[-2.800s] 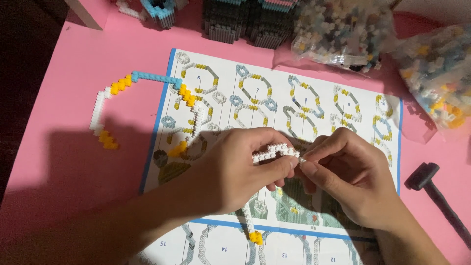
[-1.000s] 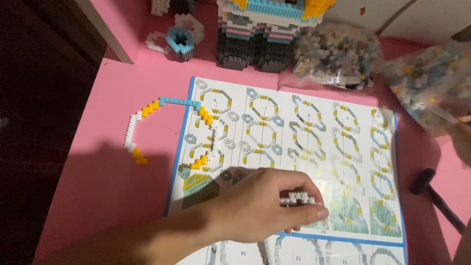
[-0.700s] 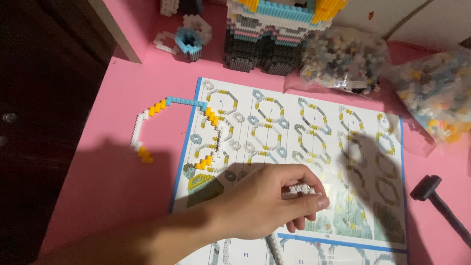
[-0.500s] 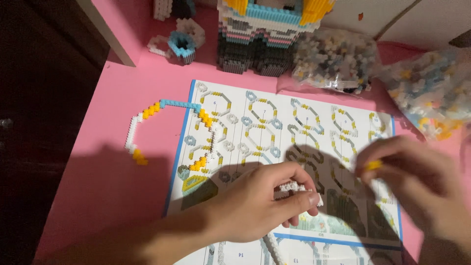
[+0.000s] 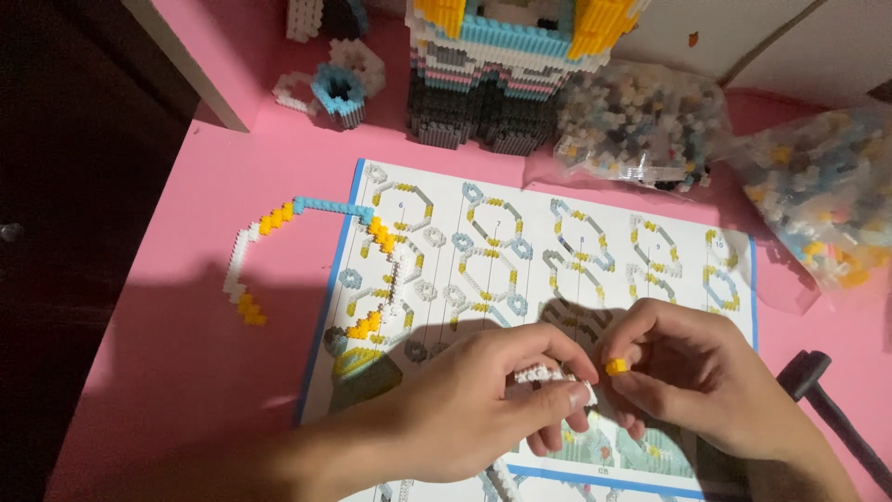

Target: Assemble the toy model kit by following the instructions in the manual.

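Observation:
My left hand (image 5: 483, 395) pinches a short strip of small white bricks (image 5: 546, 375) over the lower part of an instruction sheet (image 5: 548, 270). My right hand (image 5: 692, 372) holds a tiny yellow brick (image 5: 616, 366) between thumb and fingertip, close beside the white strip's right end. Both hands hover just above the sheet. A half-built ring of white, yellow and blue bricks (image 5: 307, 251) lies across the sheet's left edge and the pink table (image 5: 177, 372).
A tall block model (image 5: 506, 65) stands at the back centre, with a small blue and white ring piece (image 5: 336, 88) to its left. Two clear bags of loose bricks (image 5: 641, 125) (image 5: 822, 200) lie at the back right. A black tool (image 5: 832, 409) rests at the right edge.
My right hand went off to the right, out of view, then came back holding a yellow brick and brought it up to the white strip. My left hand stayed put with the strip.

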